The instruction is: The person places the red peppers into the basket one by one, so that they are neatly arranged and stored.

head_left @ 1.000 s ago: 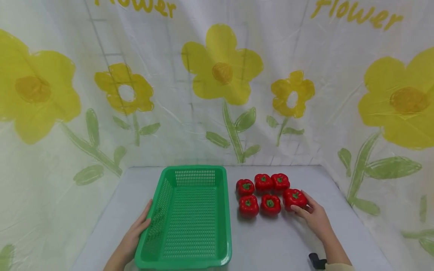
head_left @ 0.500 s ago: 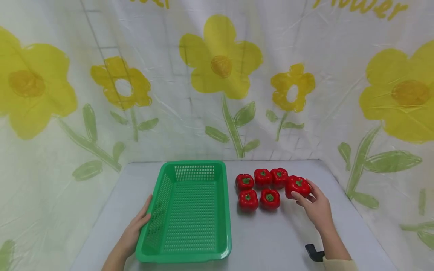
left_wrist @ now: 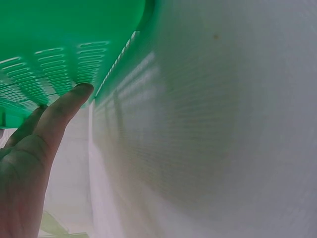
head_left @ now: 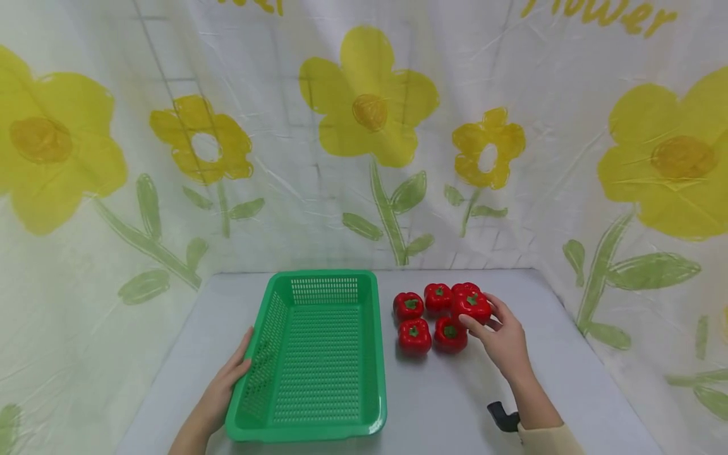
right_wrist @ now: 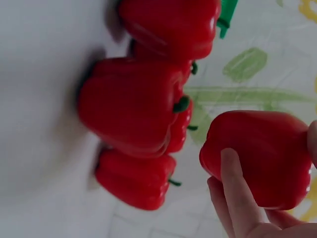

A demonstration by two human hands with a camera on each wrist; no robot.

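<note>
In the head view my right hand holds a red bell pepper above the group, its green stem facing up. The right wrist view shows this pepper between thumb and fingers, raised higher than the others. Several more bell peppers stand on the table; the held one partly covers the back-right one. To their left stands a green plastic basket with slotted walls and a bare floor. My left hand rests at its left side. In the left wrist view, straight fingers touch the slotted wall from outside.
The white table carries everything. Behind it hangs a white curtain painted with yellow flowers. A black device sits at my right wrist, above the cream sleeve.
My right hand has lifted the bell pepper off the table's right side and carried it left, over the back-right pepper. The left hand keeps its place at the basket. The head view has tilted slightly down.
</note>
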